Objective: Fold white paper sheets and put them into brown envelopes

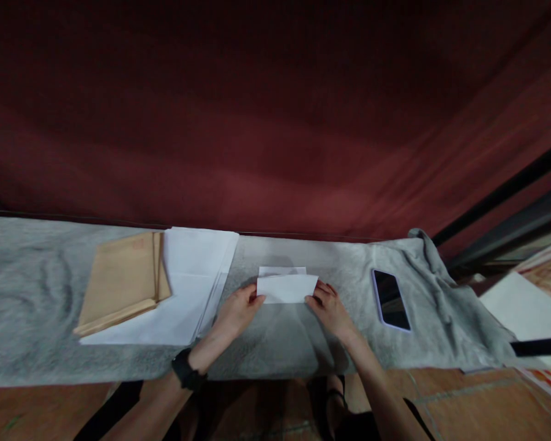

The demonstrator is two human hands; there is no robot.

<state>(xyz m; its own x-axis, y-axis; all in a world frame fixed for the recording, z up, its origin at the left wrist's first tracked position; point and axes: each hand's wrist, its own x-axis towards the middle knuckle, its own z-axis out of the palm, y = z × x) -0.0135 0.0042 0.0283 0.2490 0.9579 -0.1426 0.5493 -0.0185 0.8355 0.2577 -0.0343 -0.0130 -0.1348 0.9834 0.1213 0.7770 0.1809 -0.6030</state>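
A folded sheet of white paper [287,289] is held between my two hands, low over the grey cloth. Its left edge is pinched by my left hand [240,309], thumb in front and fingers behind. At the right edge my right hand [329,308] grips it the same way. Behind its top edge another white strip of paper [282,270] shows; whether it belongs to the same sheet I cannot tell. To the left of my left hand lies a stack of white paper [188,306], partly under brown envelopes [119,278].
Grey cloth [349,269] covers the long, narrow surface. A phone [391,300] in a pale purple case lies to the right. Dark red fabric [275,153] hangs behind the far edge. Black bars [500,190] and a white panel [528,306] stand at the right, above the tiled floor [468,398].
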